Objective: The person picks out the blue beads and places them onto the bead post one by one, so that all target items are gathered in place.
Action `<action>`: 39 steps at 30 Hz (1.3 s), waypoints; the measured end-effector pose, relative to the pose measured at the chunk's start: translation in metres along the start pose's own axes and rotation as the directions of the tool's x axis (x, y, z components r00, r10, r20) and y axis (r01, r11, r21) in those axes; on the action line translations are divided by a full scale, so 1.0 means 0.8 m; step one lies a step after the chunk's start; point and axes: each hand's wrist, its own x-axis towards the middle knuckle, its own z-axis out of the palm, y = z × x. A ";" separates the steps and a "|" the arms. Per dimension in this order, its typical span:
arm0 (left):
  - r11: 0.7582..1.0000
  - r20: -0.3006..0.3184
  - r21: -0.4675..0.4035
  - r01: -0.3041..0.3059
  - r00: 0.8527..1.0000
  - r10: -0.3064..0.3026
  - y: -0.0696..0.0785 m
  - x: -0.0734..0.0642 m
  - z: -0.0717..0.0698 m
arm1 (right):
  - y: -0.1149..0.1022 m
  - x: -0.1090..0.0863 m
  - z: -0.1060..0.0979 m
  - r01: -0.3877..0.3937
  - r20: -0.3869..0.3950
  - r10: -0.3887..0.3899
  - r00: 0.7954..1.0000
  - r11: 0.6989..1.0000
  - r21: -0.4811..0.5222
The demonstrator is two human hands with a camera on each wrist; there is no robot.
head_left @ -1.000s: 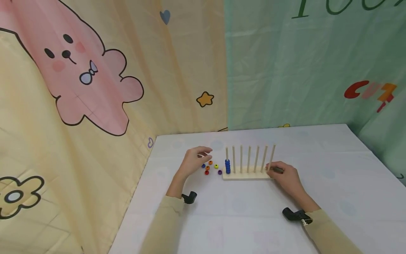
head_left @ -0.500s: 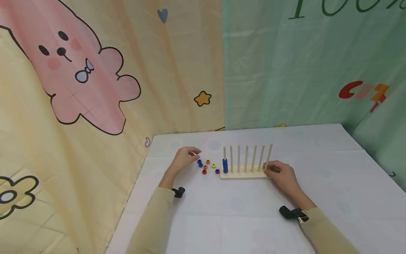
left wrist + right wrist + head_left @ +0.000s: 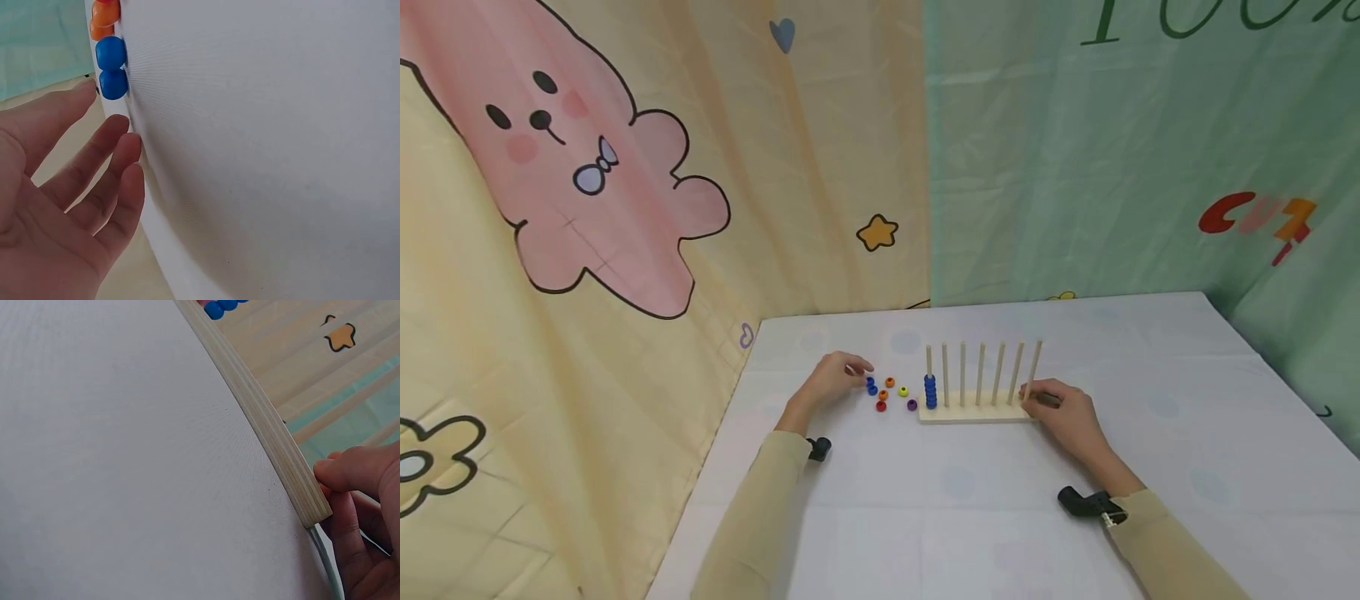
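A pale wooden peg board (image 3: 973, 417) with a row of upright pegs stands on the table; in the right wrist view its edge (image 3: 256, 412) runs diagonally. Several blue beads (image 3: 930, 392) are stacked on the leftmost peg; the other pegs carry none. My right hand (image 3: 1067, 412) grips the board's right end by the last peg, thumb on top of the base. To the left, two loose blue beads (image 3: 112, 65) lie side by side. My left hand (image 3: 831, 379) is right at them, fingers loosely bent and spread, thumb and fingertips apart, with nothing between.
Two orange beads (image 3: 889, 382), a yellow bead (image 3: 903, 391), a red bead (image 3: 881, 406) and a purple bead (image 3: 912, 405) lie between the left hand and the board. A white cloth covers the table (image 3: 955, 517). Printed curtains (image 3: 820, 167) hang behind it.
My left hand has drawn back leftward from above the beads, then lowered toward the two blue ones, which now both show. My right hand keeps its hold. The head view has shifted slightly.
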 end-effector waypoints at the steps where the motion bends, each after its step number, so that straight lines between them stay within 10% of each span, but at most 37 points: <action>1: 1.000 0.005 0.005 0.000 1.000 0.000 -0.002 0.000 0.001 | 0.000 0.000 0.001 -0.002 0.002 0.002 1.000 1.000 0.004; 16: 0.995 0.001 0.093 -0.034 0.999 0.034 -0.008 0.014 0.007 | -0.001 0.002 0.001 0.025 -0.010 -0.025 1.000 1.000 -0.003; 39: 1.000 -0.091 0.004 0.001 0.996 0.000 -0.007 0.002 0.009 | -0.001 0.001 0.000 0.023 0.005 -0.023 1.000 1.000 -0.003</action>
